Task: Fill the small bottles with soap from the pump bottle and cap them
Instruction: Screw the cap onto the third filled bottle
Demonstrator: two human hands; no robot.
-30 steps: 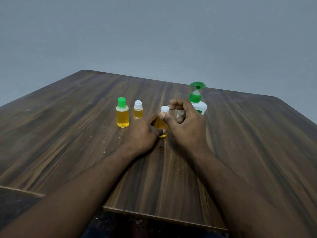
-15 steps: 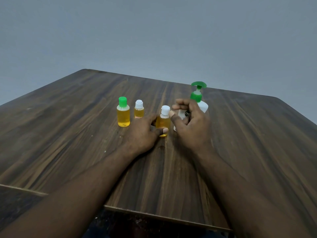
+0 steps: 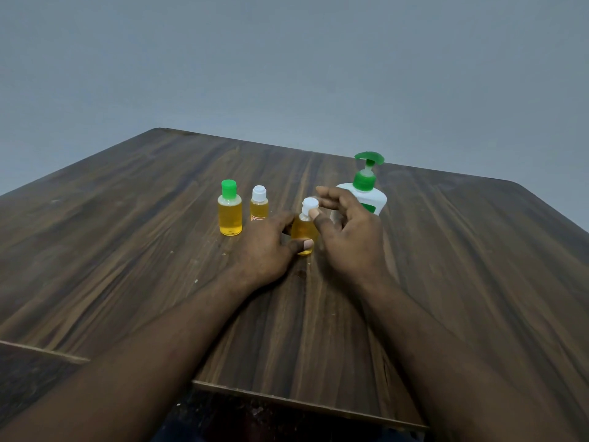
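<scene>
A small bottle [image 3: 303, 230] of yellow soap stands on the wooden table [image 3: 446, 266] between my hands. My left hand [image 3: 266, 248] grips its body, thumb across the front near the base. My right hand [image 3: 352, 240] pinches the bottle's white cap [image 3: 309, 204] between thumb and forefinger. Two more small bottles of yellow soap stand to the left: a taller one with a green cap [image 3: 230, 215] and a shorter one with a white cap [image 3: 259, 205]. The white pump bottle [image 3: 369, 194] with a green pump stands just behind my right hand, partly hidden by it.
The table's near edge [image 3: 302, 401] runs below my forearms, with a dark gap under it. A plain grey wall rises behind the table's far edge.
My right hand let go of the cap and drew back toward the pump bottle, then returned to pinch the cap again. My left hand kept its hold on the bottle.
</scene>
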